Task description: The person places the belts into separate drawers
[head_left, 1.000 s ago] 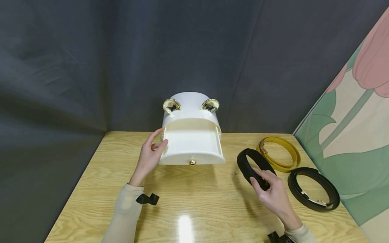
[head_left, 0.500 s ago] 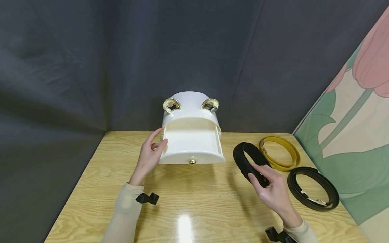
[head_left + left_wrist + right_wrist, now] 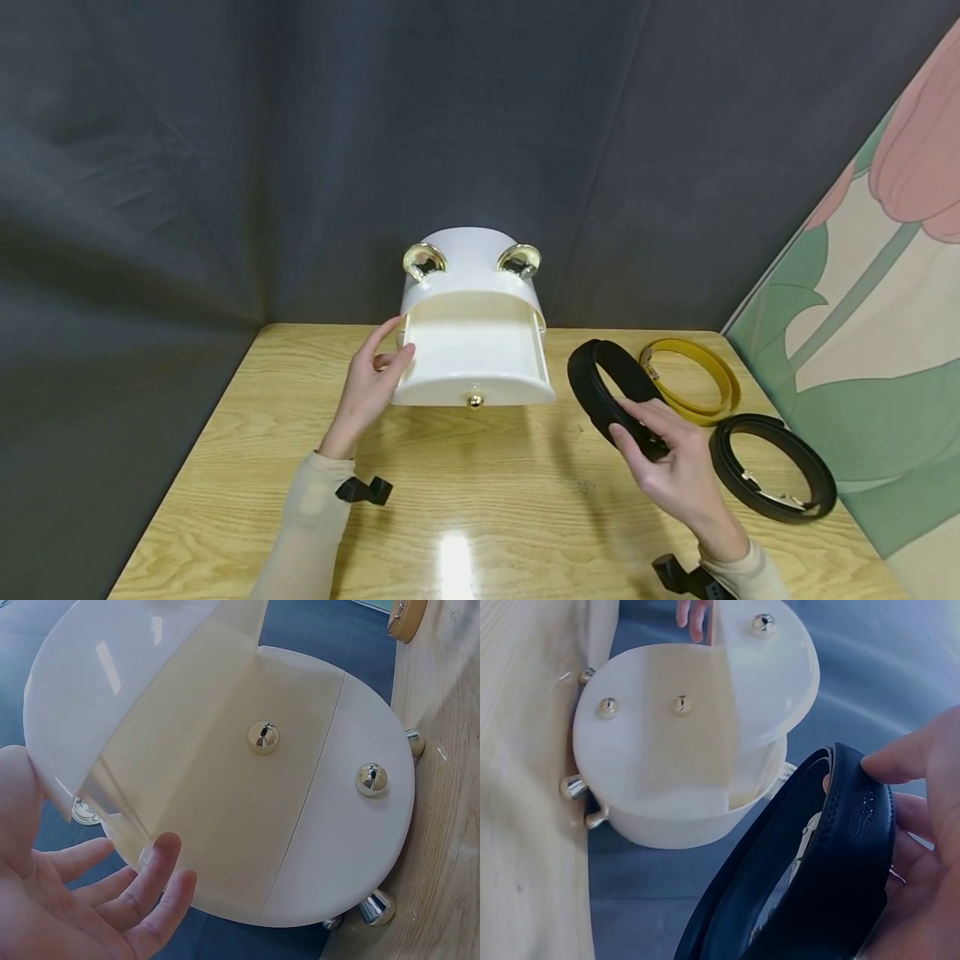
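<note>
Three coiled belts are showing at the right of the head view, and you are pinching one, the black belt, between the thumb and fingers of your right hand. The other two are lying on the table: a yellow belt above your knuckles and a second black belt to their right. One white cabinet is standing at centre, carrying two gold ornaments, its single pulled-out drawer jutting downward in frame. Your left hand is sitting at the drawer's left edge, fingers spread. Some wood is separating the drawer's right corner from the held belt, more is stretching toward the table's left edge, and a dark curtain is bounding the back.
</note>
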A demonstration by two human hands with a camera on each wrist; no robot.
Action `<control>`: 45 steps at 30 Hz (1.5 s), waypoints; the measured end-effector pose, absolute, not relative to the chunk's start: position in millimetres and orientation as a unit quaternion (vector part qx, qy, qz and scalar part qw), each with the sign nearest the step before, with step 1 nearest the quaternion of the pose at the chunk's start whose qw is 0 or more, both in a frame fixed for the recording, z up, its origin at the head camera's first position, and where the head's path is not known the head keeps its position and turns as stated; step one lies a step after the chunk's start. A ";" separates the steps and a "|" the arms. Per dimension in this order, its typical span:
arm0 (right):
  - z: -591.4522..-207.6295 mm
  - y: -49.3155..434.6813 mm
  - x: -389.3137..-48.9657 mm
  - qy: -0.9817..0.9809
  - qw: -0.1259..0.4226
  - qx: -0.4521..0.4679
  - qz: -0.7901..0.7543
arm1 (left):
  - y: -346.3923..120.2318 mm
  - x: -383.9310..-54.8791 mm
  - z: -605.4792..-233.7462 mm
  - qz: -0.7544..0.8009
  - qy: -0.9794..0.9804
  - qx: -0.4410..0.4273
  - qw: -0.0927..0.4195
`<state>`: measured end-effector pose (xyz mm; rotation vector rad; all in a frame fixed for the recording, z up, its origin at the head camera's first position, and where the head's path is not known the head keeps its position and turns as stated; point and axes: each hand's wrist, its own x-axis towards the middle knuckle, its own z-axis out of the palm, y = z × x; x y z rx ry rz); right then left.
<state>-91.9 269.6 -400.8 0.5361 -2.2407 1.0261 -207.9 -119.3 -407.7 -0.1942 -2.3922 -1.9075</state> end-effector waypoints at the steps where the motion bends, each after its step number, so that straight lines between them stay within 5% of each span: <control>1: -398.7 268.3 -91.5 -0.845 0.304 0.204 0.390 | -119.2 -207.9 -407.7 -0.622 -0.779 -0.064 0.038; 45: -358.8 218.9 -108.7 -0.786 0.321 0.366 0.381 | -118.3 -208.8 -409.7 -0.627 -0.776 -0.062 0.043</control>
